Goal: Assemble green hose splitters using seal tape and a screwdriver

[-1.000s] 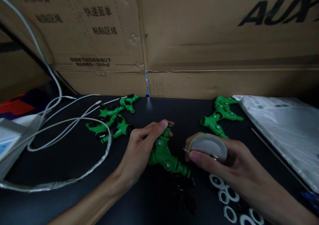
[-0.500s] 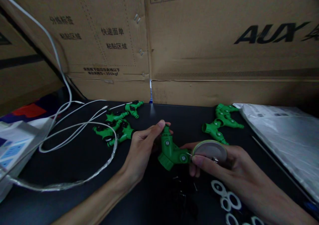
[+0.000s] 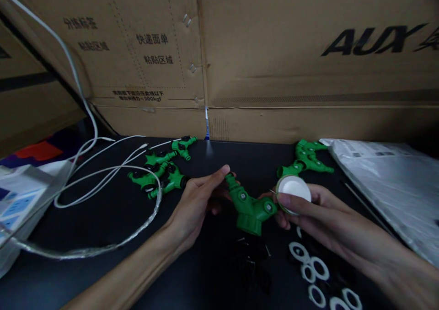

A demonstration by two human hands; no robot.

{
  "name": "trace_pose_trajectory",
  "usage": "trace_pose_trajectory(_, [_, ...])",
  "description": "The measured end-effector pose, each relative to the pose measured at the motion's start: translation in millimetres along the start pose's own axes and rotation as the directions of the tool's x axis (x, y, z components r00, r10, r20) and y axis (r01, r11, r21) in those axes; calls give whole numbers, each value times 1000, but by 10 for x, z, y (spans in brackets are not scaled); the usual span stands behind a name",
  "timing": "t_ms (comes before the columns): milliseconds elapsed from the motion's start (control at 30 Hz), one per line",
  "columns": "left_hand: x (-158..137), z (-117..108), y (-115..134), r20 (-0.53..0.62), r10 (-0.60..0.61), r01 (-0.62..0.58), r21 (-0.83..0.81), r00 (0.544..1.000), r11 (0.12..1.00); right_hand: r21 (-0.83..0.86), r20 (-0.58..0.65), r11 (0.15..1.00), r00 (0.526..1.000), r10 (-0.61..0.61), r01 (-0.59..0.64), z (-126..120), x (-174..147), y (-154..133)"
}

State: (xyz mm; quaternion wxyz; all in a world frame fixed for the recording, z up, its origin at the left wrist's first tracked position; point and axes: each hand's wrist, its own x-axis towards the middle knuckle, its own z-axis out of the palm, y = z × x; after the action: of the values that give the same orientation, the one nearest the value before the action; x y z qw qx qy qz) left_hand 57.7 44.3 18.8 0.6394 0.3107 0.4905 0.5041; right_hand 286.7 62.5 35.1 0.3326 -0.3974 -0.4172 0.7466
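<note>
A green Y-shaped hose connector (image 3: 249, 214) is held above the dark table, its wide threaded collar pointing down. My left hand (image 3: 200, 195) is closed, thumb and fingers pinching the narrow ribbed end of one branch. In my right hand (image 3: 317, 211) is a round white disc-shaped piece (image 3: 295, 192) with a thin pale rim, its white face up under my thumb. The fingertips of that hand lie at the connector's other branch. A thin wire-like end sticks out at the left of the disc.
White rings (image 3: 319, 268) lie at the lower right, with small black parts (image 3: 252, 262) beside them. Green connectors (image 3: 173, 177) sit at left near looped white cables (image 3: 113, 166). More connectors (image 3: 308, 157) lie by a plastic-wrapped package (image 3: 384, 186). Cardboard boxes (image 3: 260, 72) stand behind.
The connector has shifted right and turned so its collar points down. The disc has tilted, and its white face now shows to me. Both hands keep their hold.
</note>
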Motion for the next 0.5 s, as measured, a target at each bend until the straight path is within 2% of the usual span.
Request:
trace_pose_trajectory(100, [39, -16, -18, 7, 18, -18, 37, 1000, 999, 7, 20, 999, 999, 37, -38, 0, -24, -16])
trace_pose_trajectory(167, [90, -38, -39, 20, 73, -74, 81, 997, 994, 16, 25, 999, 999, 44, -44, 8, -44, -51])
trace_pose_trajectory(233, [145, -63, -64, 48, 143, -148, 127, 989, 981, 51, -11, 999, 1000, -3, 3, 19, -55, -109])
trace_pose_trajectory(300, [179, -78, -90, 89, 187, -201, 199, 978, 959, 96, -102, 989, 990, -100, 110, 20, -52, -175])
trace_pose_trajectory(400, [162, -66, -113, 202, 204, -273, 419, 958, 866, 147, -221, 956, 950, -219, 255, -1, -31, -244])
trace_pose_trajectory(500, [118, -18, -113, 303, 186, -336, 582, 935, 741, 182, -262, 930, 927, -268, 321, -31, -5, -249])
